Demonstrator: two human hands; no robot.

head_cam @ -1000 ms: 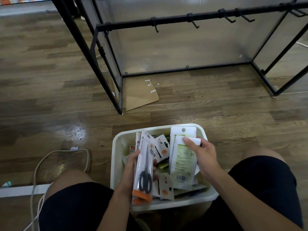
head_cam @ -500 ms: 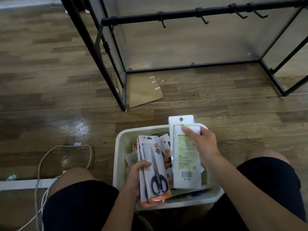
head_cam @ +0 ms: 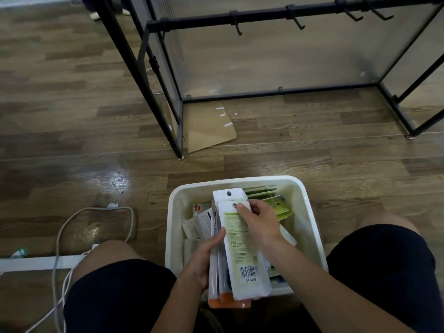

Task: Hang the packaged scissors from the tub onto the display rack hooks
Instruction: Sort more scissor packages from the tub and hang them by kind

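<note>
White packaged scissors (head_cam: 242,248) stacked over the tub (head_cam: 310,212), pinched between left hand (head_cam: 204,258) and right hand (head_cam: 259,222) grips.

Two hands in view: the left hand (head_cam: 204,258) and the right hand (head_cam: 260,222), both gripping one stack of scissor packs (head_cam: 242,251). In that stack, two white-backed cards and at least two orange-edged packs are countable; any further ones are hidden. One white tub (head_cam: 312,227) sits under both hands, its loose packs too jumbled to count. Beyond the hands: one display rack (head_cam: 264,16) with four hooks visible, and one sheet of cardboard (head_cam: 209,131). Left of the left hand: one white cable (head_cam: 60,236).
</note>
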